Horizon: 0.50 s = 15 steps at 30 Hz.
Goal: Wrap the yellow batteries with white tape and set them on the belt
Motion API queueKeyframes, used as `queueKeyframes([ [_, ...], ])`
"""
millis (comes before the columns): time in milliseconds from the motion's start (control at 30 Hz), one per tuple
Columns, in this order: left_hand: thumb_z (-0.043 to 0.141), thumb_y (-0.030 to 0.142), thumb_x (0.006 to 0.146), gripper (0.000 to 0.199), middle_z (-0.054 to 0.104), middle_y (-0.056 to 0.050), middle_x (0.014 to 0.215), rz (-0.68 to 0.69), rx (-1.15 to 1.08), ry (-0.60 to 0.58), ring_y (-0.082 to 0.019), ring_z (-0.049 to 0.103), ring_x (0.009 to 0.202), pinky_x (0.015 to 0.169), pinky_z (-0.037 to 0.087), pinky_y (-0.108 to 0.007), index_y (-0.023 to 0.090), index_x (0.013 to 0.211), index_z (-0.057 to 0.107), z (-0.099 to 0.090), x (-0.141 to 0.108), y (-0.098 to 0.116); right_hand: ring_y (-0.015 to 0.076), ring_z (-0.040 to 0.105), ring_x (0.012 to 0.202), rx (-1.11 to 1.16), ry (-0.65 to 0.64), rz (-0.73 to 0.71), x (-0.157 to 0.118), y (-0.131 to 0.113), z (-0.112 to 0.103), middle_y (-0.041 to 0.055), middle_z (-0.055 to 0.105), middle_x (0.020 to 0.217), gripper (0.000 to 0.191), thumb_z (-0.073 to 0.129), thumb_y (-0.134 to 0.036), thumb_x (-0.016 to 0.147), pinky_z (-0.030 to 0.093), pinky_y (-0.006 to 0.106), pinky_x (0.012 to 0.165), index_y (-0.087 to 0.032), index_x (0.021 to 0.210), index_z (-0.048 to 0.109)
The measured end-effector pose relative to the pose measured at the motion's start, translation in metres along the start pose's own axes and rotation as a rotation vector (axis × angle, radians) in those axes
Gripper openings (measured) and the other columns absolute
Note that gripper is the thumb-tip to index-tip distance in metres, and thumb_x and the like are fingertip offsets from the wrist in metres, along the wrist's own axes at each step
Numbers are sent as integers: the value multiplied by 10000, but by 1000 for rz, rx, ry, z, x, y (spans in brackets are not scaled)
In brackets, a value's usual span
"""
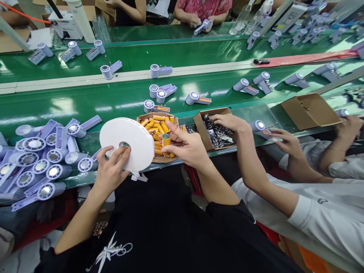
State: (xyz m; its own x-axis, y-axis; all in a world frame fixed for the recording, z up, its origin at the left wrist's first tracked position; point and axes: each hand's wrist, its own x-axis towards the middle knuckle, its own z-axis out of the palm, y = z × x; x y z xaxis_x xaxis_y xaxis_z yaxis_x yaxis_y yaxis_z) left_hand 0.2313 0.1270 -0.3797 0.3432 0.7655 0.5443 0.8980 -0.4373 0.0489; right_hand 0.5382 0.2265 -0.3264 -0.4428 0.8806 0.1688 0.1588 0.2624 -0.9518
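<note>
A large white roll of tape (131, 132) is in my left hand (112, 167), its fingers bent against the flat face near the centre hole. A loose strip of tape hangs from the roll's lower edge. Between the thumb and fingers of my right hand (193, 148) is an orange battery cell (166, 141) with a green end facing me. Thin wires show by those fingers. Just behind the cell stands an open cardboard box (138, 118) full of orange battery cells (156, 127).
Lilac handheld fan bodies (57, 155) are heaped at left; several others lie along the green conveyor (122, 94). At right, a co-worker's hand (227, 121) reaches into a box of small black parts (203, 129). Another cardboard box (309, 110) stands farther right. People work across the belt.
</note>
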Motion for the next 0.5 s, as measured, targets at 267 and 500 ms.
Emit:
queueKeyframes([
  [267, 727, 103, 862, 907, 765, -106, 1402, -28, 108, -67, -427, 471, 1322, 1234, 304, -726, 316, 1704, 467, -6, 3, 4, 230, 772, 930, -161, -58, 5, 6, -6, 8, 51, 849, 1081, 574, 891, -464, 879, 616, 342, 967, -233, 1395, 790],
  [500, 759, 214, 890, 827, 782, -130, 1291, -128, 81, -52, -378, 551, 1142, 1221, 232, -723, 319, 1669, 501, 0, -14, 45, 253, 826, 975, 475, 328, 136, -2, 41, 48, 58, 846, 1022, 803, 934, -674, 746, 705, 391, 885, -237, 1367, 671],
])
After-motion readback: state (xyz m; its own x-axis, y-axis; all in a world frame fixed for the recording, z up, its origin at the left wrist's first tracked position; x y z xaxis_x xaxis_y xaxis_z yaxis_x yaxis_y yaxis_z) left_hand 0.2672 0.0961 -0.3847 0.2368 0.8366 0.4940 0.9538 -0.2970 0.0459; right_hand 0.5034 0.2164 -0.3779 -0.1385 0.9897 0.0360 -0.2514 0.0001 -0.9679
